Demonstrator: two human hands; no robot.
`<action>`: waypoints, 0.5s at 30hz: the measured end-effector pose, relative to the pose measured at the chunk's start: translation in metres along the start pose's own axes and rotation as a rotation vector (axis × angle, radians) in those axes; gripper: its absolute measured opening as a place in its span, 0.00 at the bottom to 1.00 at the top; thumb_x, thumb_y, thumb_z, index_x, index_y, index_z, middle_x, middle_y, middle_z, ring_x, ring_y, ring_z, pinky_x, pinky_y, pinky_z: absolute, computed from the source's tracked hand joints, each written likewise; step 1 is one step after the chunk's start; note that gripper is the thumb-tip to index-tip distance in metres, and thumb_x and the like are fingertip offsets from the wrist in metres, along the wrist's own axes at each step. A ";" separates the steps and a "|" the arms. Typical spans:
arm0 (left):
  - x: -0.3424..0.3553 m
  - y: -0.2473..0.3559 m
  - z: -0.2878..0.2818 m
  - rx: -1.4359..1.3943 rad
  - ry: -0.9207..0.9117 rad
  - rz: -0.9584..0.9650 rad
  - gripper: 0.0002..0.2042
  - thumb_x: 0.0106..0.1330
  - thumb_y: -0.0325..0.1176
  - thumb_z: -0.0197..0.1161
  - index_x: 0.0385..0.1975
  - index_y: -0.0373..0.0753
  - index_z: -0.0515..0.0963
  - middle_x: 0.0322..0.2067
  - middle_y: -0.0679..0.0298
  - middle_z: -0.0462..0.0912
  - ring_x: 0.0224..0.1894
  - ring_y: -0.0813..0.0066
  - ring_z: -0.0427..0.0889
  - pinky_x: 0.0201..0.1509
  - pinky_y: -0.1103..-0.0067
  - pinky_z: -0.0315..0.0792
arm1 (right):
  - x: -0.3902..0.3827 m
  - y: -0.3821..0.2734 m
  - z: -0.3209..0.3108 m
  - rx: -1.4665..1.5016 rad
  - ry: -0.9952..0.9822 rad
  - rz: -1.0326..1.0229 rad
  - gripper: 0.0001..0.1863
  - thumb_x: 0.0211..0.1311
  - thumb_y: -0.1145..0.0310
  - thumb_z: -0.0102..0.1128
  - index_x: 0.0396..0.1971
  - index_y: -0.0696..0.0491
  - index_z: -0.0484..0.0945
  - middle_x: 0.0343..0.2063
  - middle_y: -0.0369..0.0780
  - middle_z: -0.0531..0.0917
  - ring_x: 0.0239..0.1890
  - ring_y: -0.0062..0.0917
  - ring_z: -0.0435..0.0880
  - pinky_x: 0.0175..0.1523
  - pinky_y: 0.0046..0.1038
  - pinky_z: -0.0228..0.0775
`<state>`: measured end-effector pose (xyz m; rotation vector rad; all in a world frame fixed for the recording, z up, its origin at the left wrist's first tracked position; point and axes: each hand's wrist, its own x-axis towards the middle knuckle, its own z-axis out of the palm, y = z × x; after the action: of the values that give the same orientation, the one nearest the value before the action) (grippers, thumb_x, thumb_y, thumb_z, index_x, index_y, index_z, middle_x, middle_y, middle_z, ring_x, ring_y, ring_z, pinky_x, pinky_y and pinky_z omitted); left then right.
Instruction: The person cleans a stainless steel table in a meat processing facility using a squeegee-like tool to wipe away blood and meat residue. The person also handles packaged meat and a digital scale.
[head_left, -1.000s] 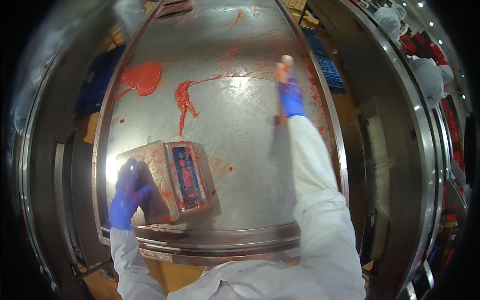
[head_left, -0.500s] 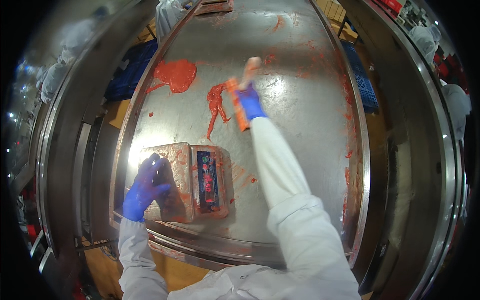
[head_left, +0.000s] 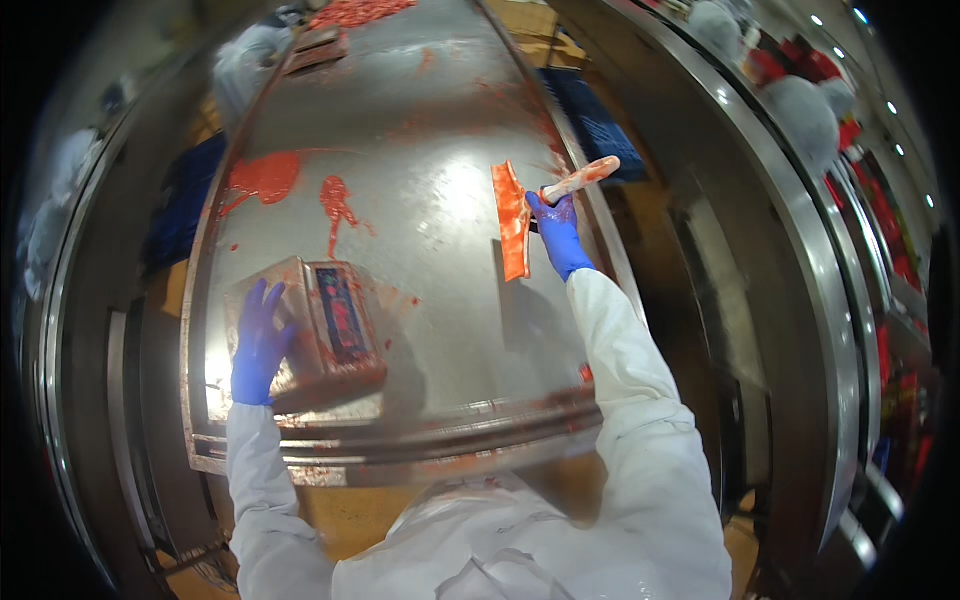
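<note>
In my right hand [head_left: 560, 232] is a hand squeegee with a whitish, red-smeared handle [head_left: 583, 180] and a flat orange blade [head_left: 512, 225]. My fingers are wrapped round the handle close to the blade. It is held over the right side of a long steel table [head_left: 430, 340], and a shadow falls below it. My left hand [head_left: 260, 340] is at the left part of the bench scale [head_left: 300, 315], fingers spread; whether it presses on the platform I cannot tell. Wet red pulp lies beyond the scale as a wide patch [head_left: 265, 180] and a narrow streak [head_left: 337, 210].
A heap of red meat bits [head_left: 360, 10] and a metal box-like thing [head_left: 318, 48] are at the table's far end. Raised rims edge the table. Blue crates [head_left: 600, 130] stand beyond its right side. A person in white [head_left: 243, 65] is at the far left.
My right hand has carried the squeegee from the table's middle to the right, and its blade now shows flat. My left hand stays at the scale. The view has turned right.
</note>
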<state>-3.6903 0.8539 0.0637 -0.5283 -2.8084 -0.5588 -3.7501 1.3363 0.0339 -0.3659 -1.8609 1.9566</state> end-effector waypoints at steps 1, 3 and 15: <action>0.000 0.030 0.000 -0.084 -0.011 0.032 0.32 0.51 0.25 0.64 0.60 0.45 0.66 0.64 0.51 0.59 0.66 0.56 0.58 0.68 0.68 0.56 | -0.021 -0.005 -0.024 0.036 0.011 0.020 0.19 0.59 0.64 0.61 0.46 0.53 0.66 0.38 0.38 0.76 0.39 0.22 0.78 0.44 0.28 0.73; -0.014 0.079 0.006 -0.180 0.007 0.132 0.29 0.54 0.24 0.62 0.60 0.42 0.66 0.63 0.53 0.61 0.66 0.57 0.59 0.68 0.69 0.55 | -0.067 -0.033 -0.063 0.104 0.022 0.059 0.19 0.59 0.62 0.61 0.45 0.53 0.66 0.38 0.38 0.76 0.39 0.22 0.78 0.45 0.28 0.72; -0.083 0.270 0.092 -0.415 -0.445 0.330 0.25 0.62 0.37 0.59 0.59 0.40 0.65 0.61 0.53 0.65 0.64 0.57 0.63 0.66 0.70 0.57 | -0.140 -0.120 -0.258 0.396 0.103 0.018 0.12 0.60 0.63 0.61 0.39 0.49 0.69 0.34 0.36 0.79 0.32 0.23 0.79 0.41 0.28 0.72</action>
<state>-3.5241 1.0989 0.0446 -1.3144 -2.8968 -1.0670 -3.4938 1.5019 0.1213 -0.3518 -1.3684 2.2105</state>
